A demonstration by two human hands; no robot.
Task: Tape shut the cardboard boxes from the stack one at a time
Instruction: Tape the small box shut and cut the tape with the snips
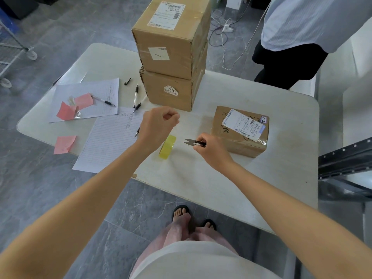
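Two cardboard boxes stand stacked at the back of the white table [261, 178]: the upper box [171, 35] with a shipping label on top, the lower box [169, 91] under it. A smaller flat box [239, 131] with a label lies to the right. A roll of yellowish clear tape [168, 147] stands on edge in the middle. My left hand [158, 125] hovers above the roll with fingers curled, and I see nothing in it. My right hand [211, 151] pinches the handle of small thread snips [194, 142], blades pointing left, beside the small box.
Lined paper sheets [108, 141], pink sticky notes [64, 144] and several pens [136, 95] lie on the table's left half. Another person [302, 37] stands at the far right corner. Cables and a power strip [227, 28] lie on the floor behind. A wheeled cart [12, 49] stands far left.
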